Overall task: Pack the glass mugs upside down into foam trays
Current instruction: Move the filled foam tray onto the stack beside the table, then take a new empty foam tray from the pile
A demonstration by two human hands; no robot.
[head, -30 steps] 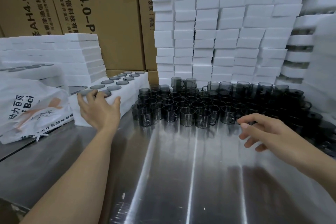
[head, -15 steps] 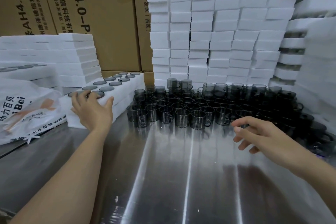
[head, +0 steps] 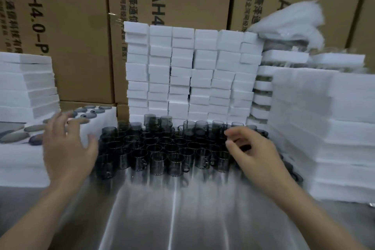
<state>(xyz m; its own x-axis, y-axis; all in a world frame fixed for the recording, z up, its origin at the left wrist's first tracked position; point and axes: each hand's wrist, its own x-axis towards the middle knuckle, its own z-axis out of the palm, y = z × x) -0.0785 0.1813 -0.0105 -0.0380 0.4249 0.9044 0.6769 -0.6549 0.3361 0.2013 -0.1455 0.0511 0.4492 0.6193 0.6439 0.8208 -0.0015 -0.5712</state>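
Several smoky grey glass mugs [head: 162,148] stand upright in a dense cluster on the steel table [head: 172,219]. At the left lies a white foam tray [head: 101,122] with mugs set upside down in its holes, their round bases showing. My left hand [head: 65,148] hovers over the tray's near corner with fingers spread and holds nothing. My right hand [head: 251,152] reaches over the right side of the mug cluster, fingers loosely curled above the mugs, gripping none that I can see.
A wall of stacked white foam blocks [head: 190,75] stands behind the mugs. More foam trays are piled at the right [head: 328,128] and the far left [head: 26,85]. Cardboard boxes [head: 71,26] rise behind everything. The view is motion-blurred.
My view has swung closer and to the right. The left hand has lifted off the tray's corner and spread its fingers. The right hand has moved forward over the mugs.
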